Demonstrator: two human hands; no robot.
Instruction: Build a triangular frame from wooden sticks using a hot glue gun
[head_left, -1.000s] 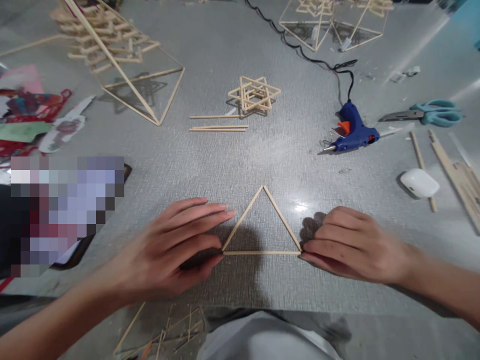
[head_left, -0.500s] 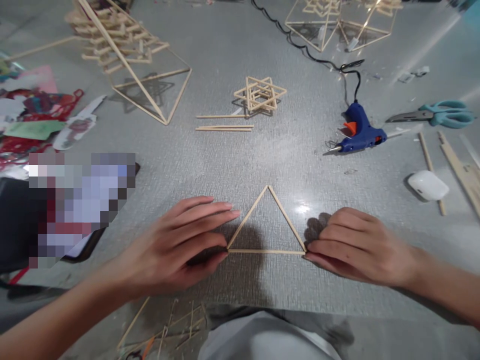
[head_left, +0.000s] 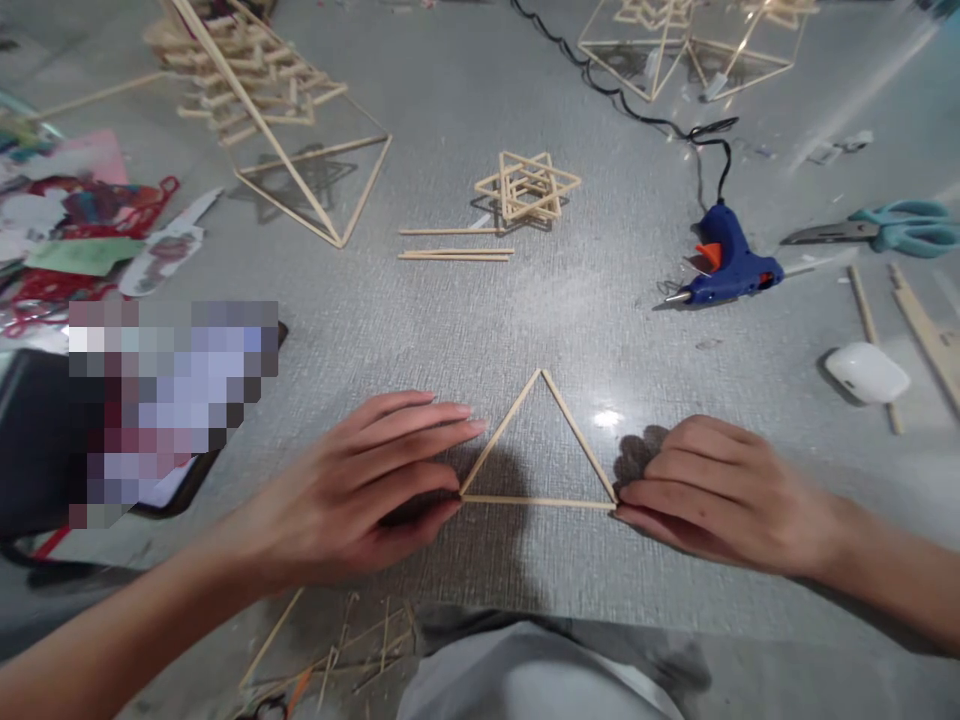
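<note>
The left hand (head_left: 382, 485) and right hand (head_left: 712, 490) each pinch a bottom corner of the triangle (head_left: 538, 501), flat between them on the worktop (head_left: 337, 340) (spare fingers extended on the left, curled on the right). Beyond the right hand lies a glue gun (head_left: 731, 272); farther, a star (head_left: 529, 215).

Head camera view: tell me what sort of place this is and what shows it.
Probably a craft worktable, though little of the room shows. On it lie a blue glue gun, teal-handled scissors and a triangle of thin wooden sticks.
</note>
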